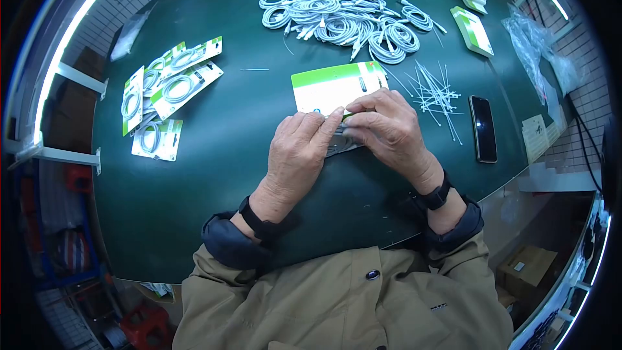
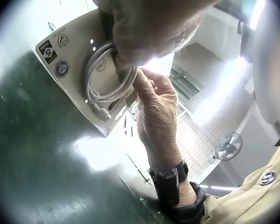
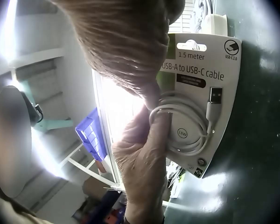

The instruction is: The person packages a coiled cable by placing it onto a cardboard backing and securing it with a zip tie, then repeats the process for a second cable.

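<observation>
In the head view, a white and green card point(image 1: 317, 91) lies in front of both hands. The left hand point(image 1: 298, 146) and the right hand point(image 1: 392, 133) meet at its near side, fingertips close together. Both wrist views show a coiled white cable on a printed card point(image 2: 77, 70), point(image 3: 189, 81). The left hand point(image 3: 142, 161) has its thumb against the coil point(image 3: 184, 109). Bent fingers of the right hand point(image 2: 158, 116) pinch at the coil's edge point(image 2: 91, 84). The exact contact between fingertips, cable and card is partly hidden.
Loose coiled cables point(image 1: 343, 19) are heaped at the back. Carded cables point(image 1: 175, 84) lie at the left. Thin white ties point(image 1: 434, 94) and a phone point(image 1: 483, 129) are on the right, with card stacks point(image 1: 473, 31) and clear plastic point(image 1: 528, 45) beyond.
</observation>
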Available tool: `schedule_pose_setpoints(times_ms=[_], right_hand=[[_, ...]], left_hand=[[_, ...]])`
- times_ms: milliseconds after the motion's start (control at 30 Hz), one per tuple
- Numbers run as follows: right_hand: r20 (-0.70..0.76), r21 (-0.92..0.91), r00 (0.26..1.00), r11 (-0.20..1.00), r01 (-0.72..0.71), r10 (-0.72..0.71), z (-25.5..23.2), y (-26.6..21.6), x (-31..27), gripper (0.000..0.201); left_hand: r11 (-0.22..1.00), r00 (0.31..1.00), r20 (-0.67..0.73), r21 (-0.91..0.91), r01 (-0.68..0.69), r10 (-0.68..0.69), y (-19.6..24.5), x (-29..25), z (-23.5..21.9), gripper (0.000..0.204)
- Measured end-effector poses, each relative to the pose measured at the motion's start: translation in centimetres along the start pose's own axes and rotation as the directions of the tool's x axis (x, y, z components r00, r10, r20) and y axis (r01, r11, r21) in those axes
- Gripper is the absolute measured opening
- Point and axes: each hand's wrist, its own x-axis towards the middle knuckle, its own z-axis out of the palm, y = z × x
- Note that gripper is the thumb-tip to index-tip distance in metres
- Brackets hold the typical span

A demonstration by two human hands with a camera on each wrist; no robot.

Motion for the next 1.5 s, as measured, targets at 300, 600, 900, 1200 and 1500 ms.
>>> schedule_pose_setpoints(times_ms=[300, 600, 900, 1200, 1500], right_hand=[[-0.003, 0.391, 0.951, 0.876, -0.283, 0.309, 0.5, 0.1, -0.8, 0.02], [-0.055, 0.261, 0.986, 0.955, -0.139, 0.158, 0.2, 0.0, -0.9, 0.021], [-0.072, 0.168, 0.993, 0.983, -0.077, 0.09, 0.2, 0.0, -0.9, 0.021], [-0.073, 0.113, 0.994, 0.991, -0.067, 0.076, 0.4, 0.0, -0.9, 0.022], [-0.1, 0.169, 0.991, 0.983, -0.074, 0.092, -0.1, 0.5, -0.3, 0.02]], left_hand=[[0.992, 0.997, -0.075, -0.129, 0.008, -0.017, 0.6, -0.3, -0.7, 0.041], [0.989, 1.0, 0.003, -0.146, -0.012, 0.012, 1.4, -0.3, -2.3, 0.033], [0.994, 0.999, -0.03, -0.103, -0.041, 0.038, 1.1, -0.3, -2.0, 0.028], [0.995, 0.999, -0.016, -0.089, -0.04, 0.038, 1.0, -0.2, -2.0, 0.026], [0.993, 1.0, 0.029, -0.115, -0.006, 0.009, 0.7, -0.2, -2.4, 0.024]])
